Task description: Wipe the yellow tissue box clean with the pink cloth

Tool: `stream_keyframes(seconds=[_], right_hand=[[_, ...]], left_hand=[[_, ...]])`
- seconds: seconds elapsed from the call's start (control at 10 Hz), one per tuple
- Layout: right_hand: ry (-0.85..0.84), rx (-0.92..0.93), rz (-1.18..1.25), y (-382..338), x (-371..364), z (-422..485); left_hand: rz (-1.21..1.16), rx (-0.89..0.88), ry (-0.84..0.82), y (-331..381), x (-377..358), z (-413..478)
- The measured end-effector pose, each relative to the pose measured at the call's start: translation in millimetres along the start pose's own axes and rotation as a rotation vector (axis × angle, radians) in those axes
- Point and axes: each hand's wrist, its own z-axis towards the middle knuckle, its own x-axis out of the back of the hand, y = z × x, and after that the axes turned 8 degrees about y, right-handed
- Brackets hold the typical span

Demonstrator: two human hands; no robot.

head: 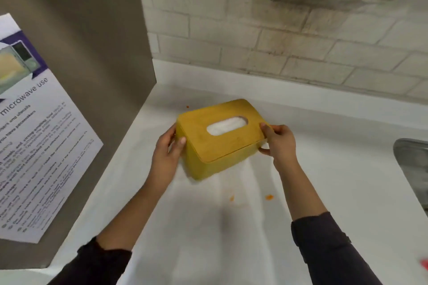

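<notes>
The yellow tissue box [217, 146] has a wooden lid with an oval slot showing white tissue. It is tilted toward me just above the white counter [208, 227]. My left hand [168, 152] grips its left end, thumb on the front edge. My right hand [279, 143] grips its right end, thumb on the lid and fingers curled under. A small pink-red patch [425, 264] shows at the right edge of the view; I cannot tell whether it is the pink cloth.
A grey panel [92, 65] with a microwave-use notice [30, 146] stands at the left. A tiled wall [278, 30] runs behind the counter. A metal sink edge [412, 159] is at the right. Orange crumbs [269, 197] lie on the counter below the box.
</notes>
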Motion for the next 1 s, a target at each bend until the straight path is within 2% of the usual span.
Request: stream_keyframes(seconds=[0.2, 0.3, 0.4, 0.5, 0.6, 0.7, 0.8, 1.0], right_hand=[[0.285, -0.031, 0.059, 12, 26, 32], [0.304, -0.011, 0.036, 14, 21, 45], [0.282, -0.013, 0.001, 14, 9, 54], [0.266, 0.003, -0.053, 14, -1, 62], [0.238, 0.033, -0.115, 9, -9, 71], [0.199, 0.076, -0.167, 5, -12, 76], [0.158, 0.127, -0.284, 1, -11, 80], [0.057, 0.170, -0.900, -38, 0, 78]], left_hand=[[-0.066, 0.268, -0.292, -12, -90, 92], [-0.127, 0.355, -0.319, -15, -114, 124], [-0.112, 0.469, -0.172, -15, -129, 152], [0.084, 0.475, -0.023, -25, -133, 170], [0.137, 0.491, 0.048, -29, -132, 182], [0.250, 0.461, 0.068, -26, -129, 191], [0.429, 0.244, 0.093, -25, -128, 193], [0.577, -0.015, 0.035, -9, -120, 188]])
